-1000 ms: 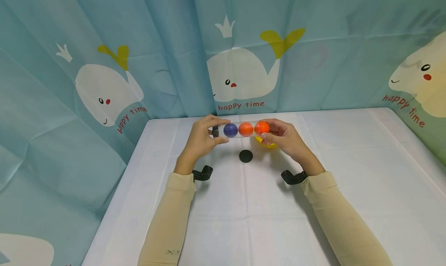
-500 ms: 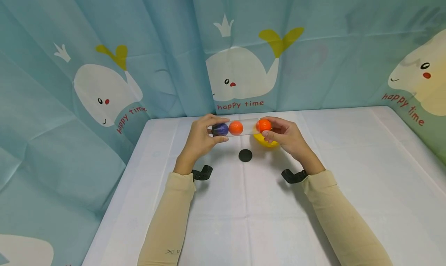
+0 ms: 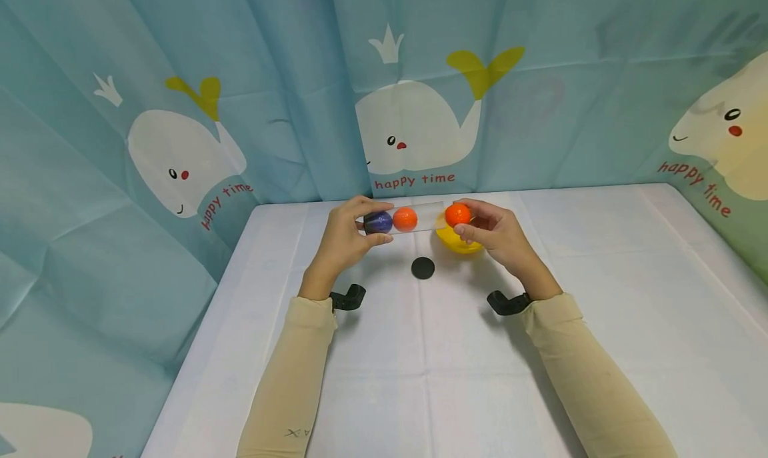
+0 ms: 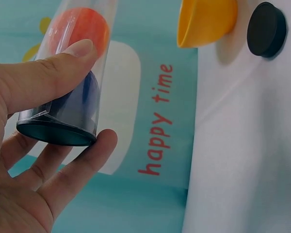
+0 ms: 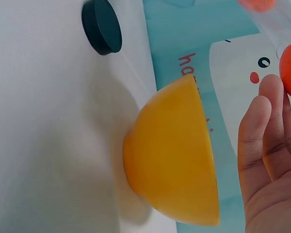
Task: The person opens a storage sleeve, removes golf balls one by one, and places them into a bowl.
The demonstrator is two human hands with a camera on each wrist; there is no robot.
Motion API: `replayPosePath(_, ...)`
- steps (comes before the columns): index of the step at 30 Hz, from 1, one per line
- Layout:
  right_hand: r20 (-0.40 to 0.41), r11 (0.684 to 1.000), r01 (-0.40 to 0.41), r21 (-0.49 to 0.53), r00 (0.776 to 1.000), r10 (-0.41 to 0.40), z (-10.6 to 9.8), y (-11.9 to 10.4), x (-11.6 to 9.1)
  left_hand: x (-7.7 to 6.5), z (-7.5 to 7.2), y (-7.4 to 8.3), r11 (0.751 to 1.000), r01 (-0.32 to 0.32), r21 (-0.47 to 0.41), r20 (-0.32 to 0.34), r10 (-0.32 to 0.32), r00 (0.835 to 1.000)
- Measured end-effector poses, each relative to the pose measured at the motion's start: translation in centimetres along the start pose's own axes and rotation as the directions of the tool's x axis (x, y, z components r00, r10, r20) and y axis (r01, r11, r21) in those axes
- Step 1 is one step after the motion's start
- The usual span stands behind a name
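Observation:
My left hand (image 3: 345, 238) grips a clear tube (image 3: 429, 214) near its left end, holding it roughly level above the table. A black cap (image 4: 58, 133) closes that end, seen in the left wrist view. Inside the tube a dark purple ball (image 3: 379, 223) sits against the cap, with an orange ball (image 3: 405, 219) beside it. Just outside the tube's uncapped right end, my right hand (image 3: 497, 231) pinches a second orange ball (image 3: 458, 215) between thumb and fingers. In the right wrist view that ball is partly cut off by the frame edge.
A yellow bowl (image 5: 169, 155) stands on the white-covered table (image 3: 384, 391) below the right hand. A loose black cap (image 3: 423, 268) lies nearer, left of the bowl. Behind the table hangs a blue whale-print curtain (image 3: 288, 125).
The right hand's orange ball has come out of the tube's right end, moving slightly right. The purple ball and the other orange ball have slid left, toward the capped end.

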State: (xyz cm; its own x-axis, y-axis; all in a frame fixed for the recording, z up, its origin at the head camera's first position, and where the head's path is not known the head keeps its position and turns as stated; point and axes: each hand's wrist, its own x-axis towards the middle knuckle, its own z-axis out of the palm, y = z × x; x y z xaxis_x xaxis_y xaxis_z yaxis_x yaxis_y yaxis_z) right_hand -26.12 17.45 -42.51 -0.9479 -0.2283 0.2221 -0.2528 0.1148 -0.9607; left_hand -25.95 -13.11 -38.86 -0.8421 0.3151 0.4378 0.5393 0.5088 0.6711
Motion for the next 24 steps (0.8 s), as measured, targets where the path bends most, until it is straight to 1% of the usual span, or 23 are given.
replayPosePath(4, -0.011, 1.0, 0.006, -0.012, 1.0, -0.006, -0.3, 0.1, 0.1, 0.0, 0.0, 0.1, 1.0, 0.003, 0.01, 0.002, -0.003, 1.0)
replayPosePath(10, -0.035, 0.999, -0.008, -0.051, 0.999, 0.006, -0.8, 0.0, 0.1, 0.0, 0.0, 0.0, 1.0, 0.009, 0.012, 0.006, -0.01, 1.0)
replayPosePath(12, -0.049, 0.996, -0.008, -0.084, 0.999, 0.004, -0.9, 0.0, 0.1, 0.0, 0.0, 0.0, 1.0, 0.013, 0.006, 0.006, -0.013, 1.0)
replayPosePath(16, -0.101, 0.991, -0.019, -0.134, 0.995, 0.006, -1.2, -0.1, 0.0, 0.0, 0.1, -0.1, 1.0, 0.017, -0.005, 0.004, -0.017, 1.0)
replayPosePath(19, -0.134, 0.99, -0.018, -0.142, 0.991, -0.001, -1.5, -0.1, 0.0, 0.0, 0.2, -0.1, 1.0, 0.014, -0.005, 0.0, -0.014, 1.0)
replayPosePath(24, -0.156, 0.985, -0.012, -0.174, 0.988, -0.015, -2.0, 0.0, 0.0, 0.0, 0.2, 0.0, 1.0, 0.01, -0.008, -0.003, -0.01, 1.0)
